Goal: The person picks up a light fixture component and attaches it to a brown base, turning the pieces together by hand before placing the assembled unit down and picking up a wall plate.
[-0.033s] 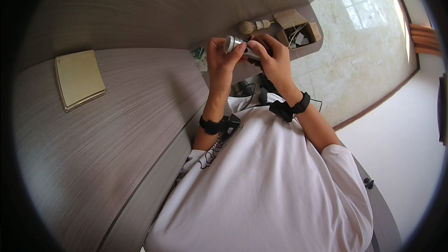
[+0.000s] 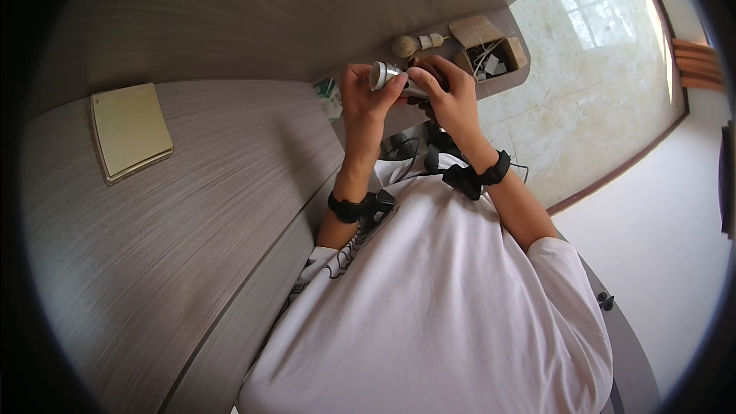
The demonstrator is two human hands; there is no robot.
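Both hands come together at the upper middle around a silver flashlight (image 2: 394,77) with a wide round head at its left end. Fingers and thumb of my left hand (image 2: 365,96) close on it just behind that head. My right hand (image 2: 454,96) is wrapped about the other end, its thumb lying along the body. Something dark brown (image 2: 429,69) shows behind the right fingers; what it is I cannot make out. A black band with a small device is strapped on each wrist.
On a ledge beyond my hands lie a bulb-shaped object with a white base (image 2: 406,44) and an open cardboard box (image 2: 502,57) holding cables and white plugs. A yellowish notebook (image 2: 132,129) rests on the wooden desk (image 2: 222,176) at left. Pale floor tiles (image 2: 583,84) stretch off right.
The flashlight's head has turned and shifted very slightly right and down between the fingers. Both hands keep their hold.
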